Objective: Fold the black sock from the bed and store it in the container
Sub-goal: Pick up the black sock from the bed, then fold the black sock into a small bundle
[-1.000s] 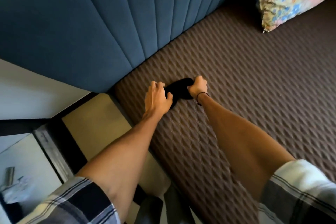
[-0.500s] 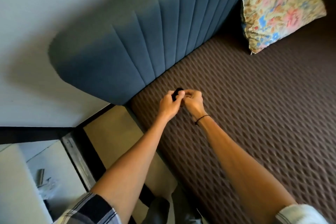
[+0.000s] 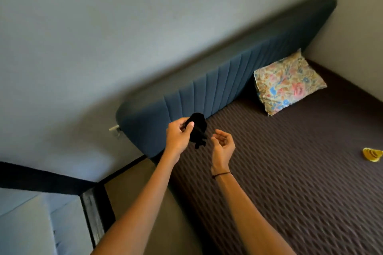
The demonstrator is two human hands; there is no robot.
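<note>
A bunched black sock (image 3: 198, 130) hangs in the air above the bed's (image 3: 290, 172) edge, in front of the blue headboard (image 3: 217, 87), its loose end dangling. The left hand (image 3: 179, 135) pinches its top between thumb and fingers; at the sock's 3 o'clock, just beside it, the right hand (image 3: 222, 146) is loosely curled and holds nothing. A floral pillow (image 3: 288, 83) lies at 2 o'clock, a yellow item (image 3: 372, 154) at 3 o'clock.
</note>
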